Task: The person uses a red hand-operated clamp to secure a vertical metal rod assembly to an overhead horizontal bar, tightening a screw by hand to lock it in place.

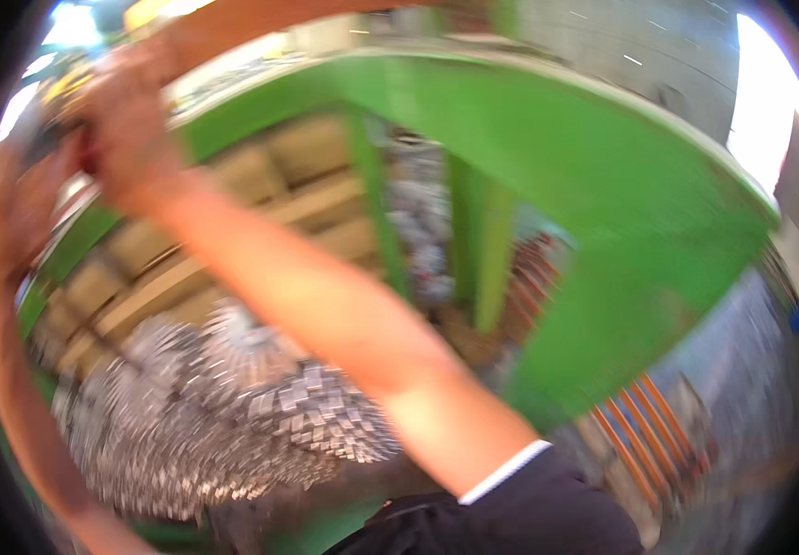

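Note:
Both arms reach to the far left, where the picture is smeared by motion. My right hand (131, 129) is closed, bent round something dark with a bit of red. Close beside it, my left hand (20, 208) curls against the same dark thing. A blurred yellow part (68, 85) shows just beyond the fingers; its kind cannot be made out. The hands are above the edge of a green bench (547, 129) with a pale top rim. Under my right forearm lies a heap of shiny, toothed metal parts (316, 407).
Tan boxes or blocks (260, 176) fill the space under the bench. More small metal pieces (418, 213) show between its green legs. An orange slatted rack (644, 435) stands on the grey floor (742, 342) at the right. A long orange-brown bar (270, 20) crosses the top.

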A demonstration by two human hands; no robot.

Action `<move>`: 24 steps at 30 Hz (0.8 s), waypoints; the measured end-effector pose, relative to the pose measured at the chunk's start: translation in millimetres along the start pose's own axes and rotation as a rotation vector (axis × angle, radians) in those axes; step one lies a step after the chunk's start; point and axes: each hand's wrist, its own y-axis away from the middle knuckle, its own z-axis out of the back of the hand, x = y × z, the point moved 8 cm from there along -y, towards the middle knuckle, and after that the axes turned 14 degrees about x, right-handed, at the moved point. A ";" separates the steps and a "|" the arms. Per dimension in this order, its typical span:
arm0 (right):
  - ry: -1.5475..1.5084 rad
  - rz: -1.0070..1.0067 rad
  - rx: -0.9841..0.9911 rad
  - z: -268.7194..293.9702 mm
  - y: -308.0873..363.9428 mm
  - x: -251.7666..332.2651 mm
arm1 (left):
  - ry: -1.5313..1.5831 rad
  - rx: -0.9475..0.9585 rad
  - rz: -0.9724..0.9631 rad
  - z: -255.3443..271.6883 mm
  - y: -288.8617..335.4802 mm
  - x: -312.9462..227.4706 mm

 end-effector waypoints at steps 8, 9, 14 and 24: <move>0.295 -0.081 0.238 30.2 -18.0 32.4 | -0.260 0.049 0.147 56.4 -6.5 -15.4; 0.312 -0.107 0.233 38.9 -21.8 27.2 | -0.188 -0.131 0.229 66.4 -18.8 -35.2; 0.340 -0.124 0.241 47.4 -26.1 18.4 | -0.066 -0.088 0.213 30.9 0.7 -41.8; 0.339 -0.069 0.225 44.6 -18.6 17.1 | 0.065 -0.263 0.674 3.8 -10.5 -74.4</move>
